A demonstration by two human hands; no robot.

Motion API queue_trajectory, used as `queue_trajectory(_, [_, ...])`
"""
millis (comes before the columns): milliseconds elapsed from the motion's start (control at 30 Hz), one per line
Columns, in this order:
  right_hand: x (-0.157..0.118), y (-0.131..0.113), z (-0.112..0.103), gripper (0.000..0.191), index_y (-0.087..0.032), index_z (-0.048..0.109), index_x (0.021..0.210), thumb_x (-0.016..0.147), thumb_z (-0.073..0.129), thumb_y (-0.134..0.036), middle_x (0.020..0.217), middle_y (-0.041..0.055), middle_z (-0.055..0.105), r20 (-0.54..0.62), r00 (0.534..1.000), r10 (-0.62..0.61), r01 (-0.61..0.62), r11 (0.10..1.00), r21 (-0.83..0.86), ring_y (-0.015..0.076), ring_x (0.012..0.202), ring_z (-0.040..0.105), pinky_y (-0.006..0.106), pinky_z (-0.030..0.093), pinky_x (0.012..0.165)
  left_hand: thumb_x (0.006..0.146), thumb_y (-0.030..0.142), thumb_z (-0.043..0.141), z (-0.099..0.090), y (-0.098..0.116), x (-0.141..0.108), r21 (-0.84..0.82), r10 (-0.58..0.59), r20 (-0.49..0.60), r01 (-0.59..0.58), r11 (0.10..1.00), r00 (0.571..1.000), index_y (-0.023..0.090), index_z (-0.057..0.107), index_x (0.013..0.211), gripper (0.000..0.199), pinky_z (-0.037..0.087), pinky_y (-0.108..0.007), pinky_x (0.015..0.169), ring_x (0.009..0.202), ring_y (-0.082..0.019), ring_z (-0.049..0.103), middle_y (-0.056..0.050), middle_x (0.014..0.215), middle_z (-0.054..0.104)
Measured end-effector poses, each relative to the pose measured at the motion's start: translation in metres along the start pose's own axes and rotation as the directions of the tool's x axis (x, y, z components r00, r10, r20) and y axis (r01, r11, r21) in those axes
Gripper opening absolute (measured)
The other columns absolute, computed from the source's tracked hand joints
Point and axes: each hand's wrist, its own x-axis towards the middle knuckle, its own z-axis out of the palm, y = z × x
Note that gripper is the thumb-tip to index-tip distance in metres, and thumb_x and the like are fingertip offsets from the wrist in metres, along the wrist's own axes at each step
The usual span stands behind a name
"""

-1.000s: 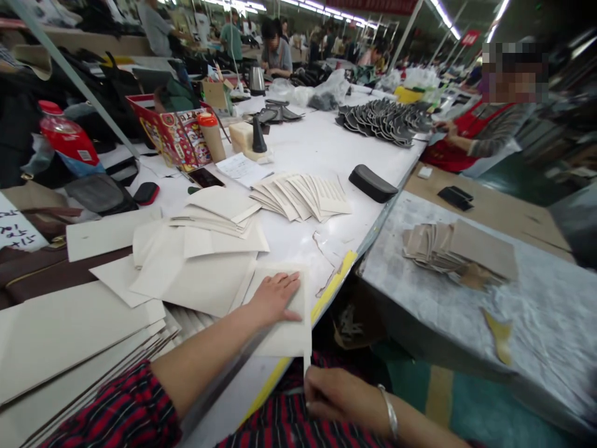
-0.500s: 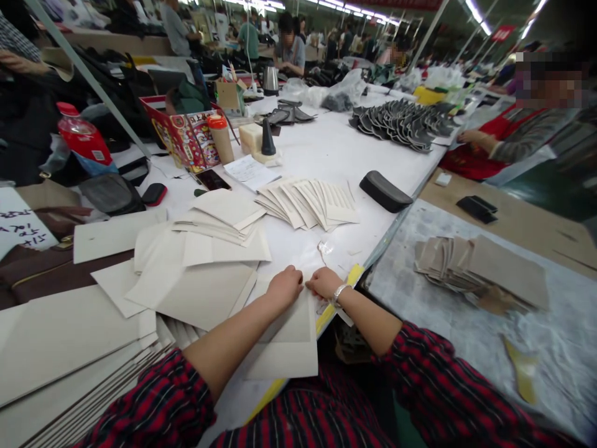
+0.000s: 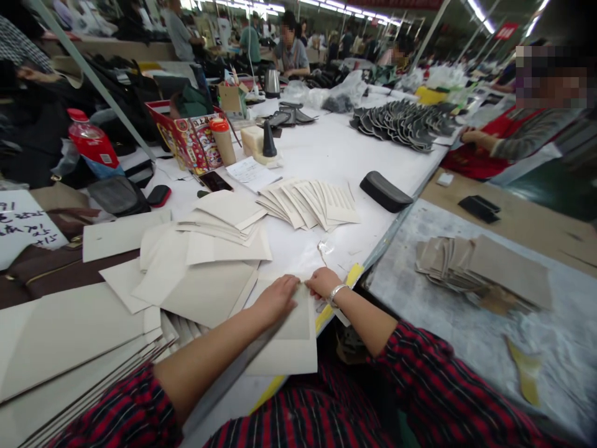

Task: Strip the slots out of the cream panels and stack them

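Note:
On the table's near edge lies a pale, stiff panel (image 3: 291,354) that looks like card. My left hand (image 3: 276,302) reaches over it, index finger and thumb closing at its far edge and the other fingers looser above its surface. Just to the right, my right hand (image 3: 321,283) pinches the same edge near the corner, wearing a silvery bracelet (image 3: 336,294) at the wrist. The fingertips of both hands are close together, and what lies exactly between them is partly hidden. Left of my hands, similar panels (image 3: 196,292) lie overlapping in a loose pile.
Fanned pale pieces (image 3: 310,204) and a black curved case (image 3: 385,191) lie beyond my hands. A large panel stack (image 3: 60,336) fills the left. Brownish panels (image 3: 494,270) rest on the right-hand table. A co-worker in a red apron (image 3: 485,152) sits at the right.
My left hand has opened out somewhat and its forearm has shifted left and lower. My right hand stays at the panel's edge. The view has turned very slightly.

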Motion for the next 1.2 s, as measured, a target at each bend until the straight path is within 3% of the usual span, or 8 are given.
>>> queue_trajectory(100, [-0.004, -0.001, -0.004, 0.019, -0.014, 0.061, 0.081, 0.07, 0.052, -0.027, 0.072, 0.0052, 0.064, -0.188, 0.956, -0.227, 0.189, 0.961, -0.2, 0.0134, 0.065, 0.057, 0.021, 0.039, 0.058, 0.073, 0.03, 0.054, 0.001, -0.006, -0.016, 0.054, 0.072, 0.027, -0.073, 0.996, 0.997, 0.017, 0.044, 0.109, 0.039, 0.034, -0.033, 0.092, 0.112, -0.02, 0.038, -0.009, 0.125, 0.041])
queue_trajectory(200, [0.0, -0.006, -0.007, 0.024, -0.018, 0.059, 0.089, 0.067, 0.057, -0.026, 0.08, 0.003, 0.063, -0.164, 0.878, -0.449, 0.372, 0.858, -0.355, 0.0144, 0.074, 0.055, 0.022, 0.038, 0.063, 0.068, 0.044, 0.058, -0.001, -0.009, -0.018, 0.142, 0.129, 0.116, -0.145, 0.979, 0.985, 0.016, 0.046, 0.107, 0.049, 0.036, -0.036, 0.089, 0.111, -0.024, 0.037, -0.01, 0.128, 0.039])
queue_trajectory(467, [-0.012, -0.016, 0.009, 0.011, -0.016, 0.059, 0.073, 0.071, 0.055, -0.026, 0.075, 0.0053, 0.06, 0.032, 0.9, -0.435, 0.398, 0.788, -0.47, 0.0161, 0.073, 0.054, 0.023, 0.035, 0.064, 0.064, 0.047, 0.061, -0.004, -0.005, -0.011, 0.214, 0.121, 0.158, -0.153, 0.965, 0.98, 0.017, 0.044, 0.11, 0.057, 0.037, -0.035, 0.085, 0.106, -0.025, 0.041, -0.009, 0.126, 0.041])
queue_trajectory(700, [-0.059, -0.002, 0.025, 0.009, -0.016, 0.048, 0.083, 0.078, 0.045, -0.024, 0.082, 0.0031, 0.054, -0.173, 0.845, -0.506, 0.477, 0.859, -0.185, 0.0103, 0.067, 0.048, 0.021, 0.035, 0.064, 0.063, 0.043, 0.063, -0.005, -0.004, -0.018, 0.166, 0.105, 0.138, -0.128, 0.978, 0.985, 0.02, 0.034, 0.121, 0.068, 0.035, -0.033, 0.087, 0.109, -0.024, 0.038, -0.007, 0.13, 0.037])
queue_trajectory(800, [-0.103, 0.009, 0.062, 0.007, -0.018, 0.046, 0.084, 0.079, 0.041, -0.02, 0.068, -0.0009, 0.053, -0.007, 0.867, -0.499, 0.499, 0.867, 0.008, 0.0098, 0.06, 0.047, 0.02, 0.034, 0.058, 0.065, 0.042, 0.062, -0.007, -0.002, -0.017, 0.189, 0.105, 0.152, -0.133, 0.973, 0.983, 0.025, 0.035, 0.121, 0.064, 0.034, -0.035, 0.087, 0.111, -0.025, 0.036, -0.006, 0.132, 0.035])
queue_trajectory(933, [-0.159, 0.018, 0.093, 0.009, -0.019, 0.046, 0.082, 0.08, 0.038, -0.021, 0.069, -0.0023, 0.054, 0.187, 0.792, -0.581, 0.538, 0.809, 0.238, 0.008, 0.058, 0.047, 0.017, 0.034, 0.054, 0.065, 0.042, 0.061, -0.005, -0.006, -0.018, 0.141, 0.101, 0.135, -0.12, 0.983, 0.986, 0.024, 0.035, 0.12, 0.064, 0.032, -0.036, 0.091, 0.112, -0.025, 0.035, -0.006, 0.131, 0.036])
queue_trajectory(1067, [-0.122, 0.007, 0.052, 0.021, -0.019, 0.05, 0.076, 0.081, 0.039, -0.036, 0.067, -0.001, 0.055, -0.165, 0.909, -0.383, 0.399, 0.913, 0.08, 0.0102, 0.063, 0.048, 0.019, 0.034, 0.059, 0.075, 0.029, 0.05, -0.002, -0.012, -0.012, 0.04, 0.019, 0.019, -0.02, 0.999, 1.0, 0.019, 0.039, 0.116, 0.044, 0.032, -0.029, 0.092, 0.106, -0.019, 0.042, -0.006, 0.119, 0.046])
queue_trajectory(1200, [-0.036, -0.012, 0.011, 0.023, -0.016, 0.056, 0.064, 0.074, 0.048, -0.036, 0.067, 0.0032, 0.058, -0.223, 0.95, -0.218, 0.203, 0.975, -0.09, 0.0131, 0.066, 0.051, 0.021, 0.034, 0.059, 0.075, 0.022, 0.047, -0.002, -0.01, 0.003, 0.046, -0.167, -0.044, 0.169, 0.984, 0.985, 0.018, 0.052, 0.093, 0.019, 0.041, -0.027, 0.079, 0.09, -0.017, 0.051, -0.006, 0.099, 0.05])
